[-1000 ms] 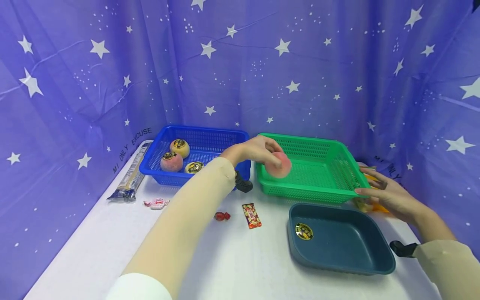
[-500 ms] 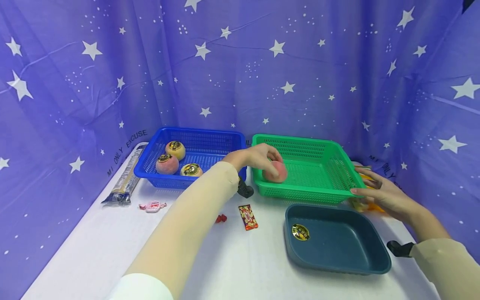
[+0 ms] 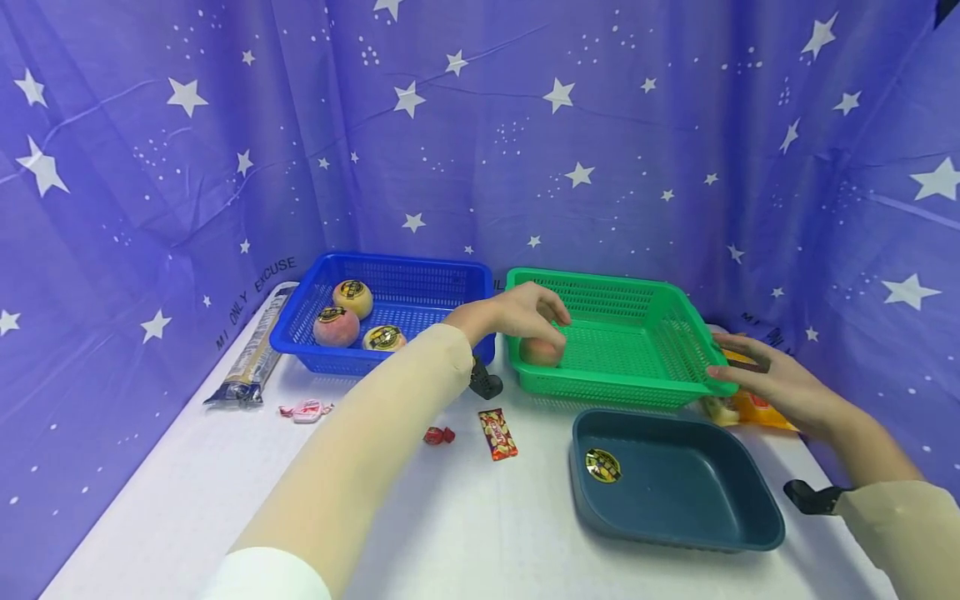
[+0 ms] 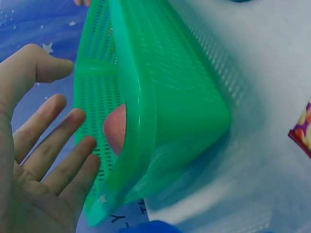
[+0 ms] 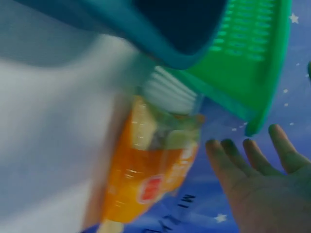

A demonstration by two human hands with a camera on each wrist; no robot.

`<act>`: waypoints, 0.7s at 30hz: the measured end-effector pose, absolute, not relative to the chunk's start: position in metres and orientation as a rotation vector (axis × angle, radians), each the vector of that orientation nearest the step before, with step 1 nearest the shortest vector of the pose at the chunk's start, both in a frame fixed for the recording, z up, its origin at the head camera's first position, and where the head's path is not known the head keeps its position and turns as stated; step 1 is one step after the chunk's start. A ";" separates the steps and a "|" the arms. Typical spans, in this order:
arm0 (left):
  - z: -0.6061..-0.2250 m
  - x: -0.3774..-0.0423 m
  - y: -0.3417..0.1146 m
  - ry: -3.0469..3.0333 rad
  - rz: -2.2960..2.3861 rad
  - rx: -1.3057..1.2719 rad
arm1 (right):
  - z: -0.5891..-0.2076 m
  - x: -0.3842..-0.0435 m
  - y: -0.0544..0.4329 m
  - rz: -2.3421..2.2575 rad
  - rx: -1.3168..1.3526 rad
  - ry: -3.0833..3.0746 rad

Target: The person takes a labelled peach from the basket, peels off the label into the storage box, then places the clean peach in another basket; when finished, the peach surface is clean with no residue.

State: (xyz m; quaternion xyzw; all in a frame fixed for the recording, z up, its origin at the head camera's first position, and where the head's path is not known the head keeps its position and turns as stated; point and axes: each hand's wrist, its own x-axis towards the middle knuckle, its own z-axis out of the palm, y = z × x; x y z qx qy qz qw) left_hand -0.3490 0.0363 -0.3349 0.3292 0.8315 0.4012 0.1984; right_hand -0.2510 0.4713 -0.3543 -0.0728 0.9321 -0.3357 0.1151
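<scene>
A pink peach [image 3: 542, 353] sits inside the green basket [image 3: 607, 386], at its left end. Over it, my left hand [image 3: 520, 315] has its fingers parted and holds nothing. The left wrist view shows that palm with spread fingers beside the basket's rim, and part of the peach [image 4: 115, 130] behind it. At the basket's right front corner is my right hand [image 3: 783, 385], fingers extended. In the right wrist view the fingers of the right hand [image 5: 272, 189] are stretched out just short of the green corner, above an orange snack packet [image 5: 150, 170].
A blue basket [image 3: 337, 360] on the left holds three peaches with dark labels. In front stand a dark teal basin [image 3: 675, 492] with a round sticker inside, a red snack packet [image 3: 498, 433] and small wrapped candies [image 3: 306, 411]. A long packet [image 3: 255, 354] lies at far left.
My left hand has lowered the peach into the green basket and let go of it. My right hand has shifted slightly away from the basket's corner, and more of the orange packet shows.
</scene>
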 end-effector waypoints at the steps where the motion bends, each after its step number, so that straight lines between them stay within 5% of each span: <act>1: -0.334 -0.349 0.036 2.328 1.120 0.933 | -0.350 -0.250 0.469 -0.977 -0.204 2.740; 21: -0.300 -0.324 0.014 2.550 0.849 1.133 | -0.315 -0.212 0.361 -0.942 -0.399 2.961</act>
